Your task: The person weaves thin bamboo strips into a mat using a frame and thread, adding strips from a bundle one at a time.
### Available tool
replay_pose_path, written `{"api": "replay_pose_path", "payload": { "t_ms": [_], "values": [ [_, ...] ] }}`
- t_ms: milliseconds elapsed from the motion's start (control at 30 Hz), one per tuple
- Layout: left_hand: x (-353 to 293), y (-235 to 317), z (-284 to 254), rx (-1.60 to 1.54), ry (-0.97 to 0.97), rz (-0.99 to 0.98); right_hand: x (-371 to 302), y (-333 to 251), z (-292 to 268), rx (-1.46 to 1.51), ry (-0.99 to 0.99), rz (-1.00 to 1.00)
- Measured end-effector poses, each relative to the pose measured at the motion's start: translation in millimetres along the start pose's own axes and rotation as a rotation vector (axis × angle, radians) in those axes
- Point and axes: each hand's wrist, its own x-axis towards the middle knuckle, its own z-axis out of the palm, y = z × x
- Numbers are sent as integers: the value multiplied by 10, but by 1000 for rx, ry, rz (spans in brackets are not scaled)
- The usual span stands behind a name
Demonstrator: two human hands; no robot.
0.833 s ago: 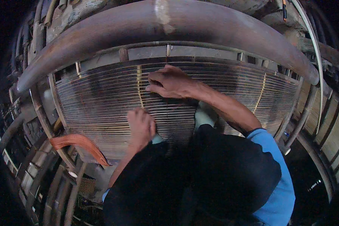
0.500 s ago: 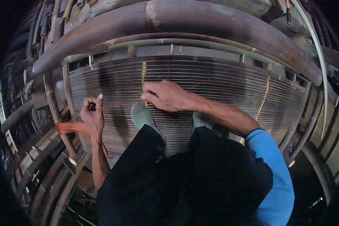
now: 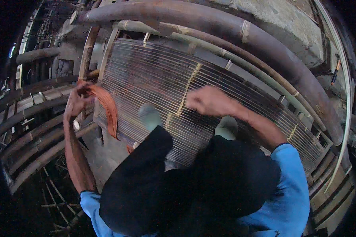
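In front of me lies a wide frame strung with many close parallel strands (image 3: 146, 75). A yellow binding (image 3: 190, 83) runs across them. My left hand (image 3: 78, 100) is at the frame's left end, fingers curled in at the upper part of a reddish-brown hank of thread (image 3: 108, 108), whose loose end hangs down. Motion blurs those fingertips a little. Over the middle of the frame, just right of the yellow binding, my right hand (image 3: 209, 100) is closed, fingers bent inward and blurred. Whatever it may pinch is too fine to see.
A thick bamboo pole (image 3: 194, 15) spans the far side, with a thinner one (image 3: 209, 41) below it. My feet in pale socks (image 3: 150, 117) press against the strands. More bamboo poles (image 3: 39, 136) lie at the left. A slim orange-and-black tool (image 3: 336, 72) is at the far right.
The view has swung left, tilting the frame. My left hand has moved outward from above the strands to the reddish-brown hank. My right hand stays closed, now on the other side of the yellow binding.
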Motion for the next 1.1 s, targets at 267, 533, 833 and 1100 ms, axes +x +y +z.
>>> {"api": "replay_pose_path", "payload": {
  "t_ms": [267, 533, 833, 1100],
  "values": [
    [482, -14, 364, 244, -177, -132, -485, 433, 947, -278, -668, -76],
    [1724, -799, 1104, 304, 125, 383, 300, -23, -218, -335, -191, 296],
    [2702, -757, 2035, -18, 329, 810, 867, -873, -1088, -539, -145, 731],
    [2715, -987, 2169, -187, 322, 960, 1511, -1221, -1363, -573, -383, 743]
  ]
}}
